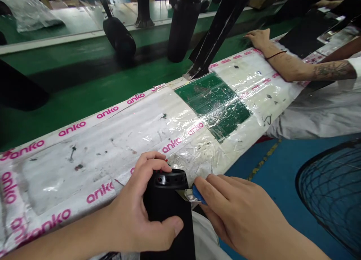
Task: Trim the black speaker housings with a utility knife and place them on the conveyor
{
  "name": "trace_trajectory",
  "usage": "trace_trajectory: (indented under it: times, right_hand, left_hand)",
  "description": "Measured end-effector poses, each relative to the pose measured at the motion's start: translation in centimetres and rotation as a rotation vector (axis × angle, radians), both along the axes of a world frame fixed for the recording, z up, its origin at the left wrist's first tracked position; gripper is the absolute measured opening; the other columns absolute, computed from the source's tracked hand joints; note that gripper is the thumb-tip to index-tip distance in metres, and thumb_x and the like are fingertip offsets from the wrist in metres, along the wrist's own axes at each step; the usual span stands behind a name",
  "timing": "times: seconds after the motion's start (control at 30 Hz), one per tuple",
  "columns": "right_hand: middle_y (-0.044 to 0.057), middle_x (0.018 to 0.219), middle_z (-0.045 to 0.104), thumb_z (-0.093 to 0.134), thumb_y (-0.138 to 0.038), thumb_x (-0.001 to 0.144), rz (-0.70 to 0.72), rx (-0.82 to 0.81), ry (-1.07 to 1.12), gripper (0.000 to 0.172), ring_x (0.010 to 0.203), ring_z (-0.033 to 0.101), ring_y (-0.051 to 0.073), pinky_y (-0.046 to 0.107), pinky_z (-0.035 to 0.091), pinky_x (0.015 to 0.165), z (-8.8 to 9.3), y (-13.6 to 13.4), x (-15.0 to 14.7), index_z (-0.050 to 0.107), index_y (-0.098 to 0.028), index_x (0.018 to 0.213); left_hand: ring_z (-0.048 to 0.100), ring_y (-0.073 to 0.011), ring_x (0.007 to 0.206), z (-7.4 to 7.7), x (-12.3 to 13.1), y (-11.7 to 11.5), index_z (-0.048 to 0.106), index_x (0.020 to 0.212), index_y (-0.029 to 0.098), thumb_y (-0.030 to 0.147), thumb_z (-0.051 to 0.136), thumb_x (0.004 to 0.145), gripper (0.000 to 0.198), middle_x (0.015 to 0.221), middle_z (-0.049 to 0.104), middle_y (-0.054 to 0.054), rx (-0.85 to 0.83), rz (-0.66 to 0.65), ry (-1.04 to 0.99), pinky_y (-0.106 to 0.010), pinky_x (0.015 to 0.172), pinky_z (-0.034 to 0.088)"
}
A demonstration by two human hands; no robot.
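My left hand (143, 211) is wrapped round a black, fabric-like cylinder (169, 230) near the bottom of the view. Its fingers press on the top edge and its thumb lies across the front. A glossy black ring with small holes (171, 179) sits on the top end of that cylinder. In my right hand (234, 211) is a blue-handled utility knife (199, 195), gripped just right of the cylinder. Its metal tip touches or nearly touches the cloth just below the ring. Part of the knife's handle is hidden by my fingers.
A worktop (96, 147) wrapped in white film with pink lettering runs diagonally past my hands. Black cylinders (183, 30) stand or lie on the green surface (84, 79) beyond. A co-worker's arm (299, 70) rests at right. A dark mesh basket (332, 188) is at lower right.
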State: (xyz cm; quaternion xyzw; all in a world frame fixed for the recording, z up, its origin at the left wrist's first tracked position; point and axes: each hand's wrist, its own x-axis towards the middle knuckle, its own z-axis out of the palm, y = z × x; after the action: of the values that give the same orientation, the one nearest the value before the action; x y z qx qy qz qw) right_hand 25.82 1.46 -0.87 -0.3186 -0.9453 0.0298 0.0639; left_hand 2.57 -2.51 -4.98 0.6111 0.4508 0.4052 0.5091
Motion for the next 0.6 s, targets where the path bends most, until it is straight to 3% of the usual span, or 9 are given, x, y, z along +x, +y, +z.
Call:
trace_trajectory:
  times: [0.23,0.37,0.6]
  right_hand:
    - [-0.004,0.073,0.057,0.04,-0.007,0.093,-0.006,-0.079,0.008,0.025,0.055,0.055,0.02,0.034,0.033,0.052,-0.3,0.0,0.3,0.046,-0.023,0.111]
    - [-0.003,0.071,0.058,0.04,-0.007,0.09,-0.021,-0.131,-0.027,0.022,0.051,0.057,0.021,0.035,0.028,0.049,-0.5,0.4,0.1,0.044,-0.026,0.1]
    - [-0.006,0.062,0.059,0.046,-0.015,0.099,0.039,-0.292,-0.109,0.016,0.043,0.057,0.019,0.032,0.019,0.045,0.2,2.1,0.1,0.04,-0.028,0.091]
  left_hand:
    - [0.036,-0.0326,0.139,-0.1,0.0,0.2,0.048,0.125,0.038,0.016,0.077,0.069,0.067,0.133,0.041,-0.003,-0.029,-0.012,-0.003,-0.045,0.107,0.048]
    - [0.042,-0.0326,0.136,0.1,-0.1,0.2,0.048,0.124,0.04,0.016,0.076,0.07,0.066,0.137,0.043,-0.002,-0.032,-0.027,-0.007,-0.05,0.112,0.044]
    - [0.045,-0.0363,0.141,0.1,-0.8,0.3,0.049,0.129,0.042,0.02,0.081,0.079,0.063,0.149,0.043,-0.003,-0.123,-0.119,-0.039,-0.056,0.114,0.045]
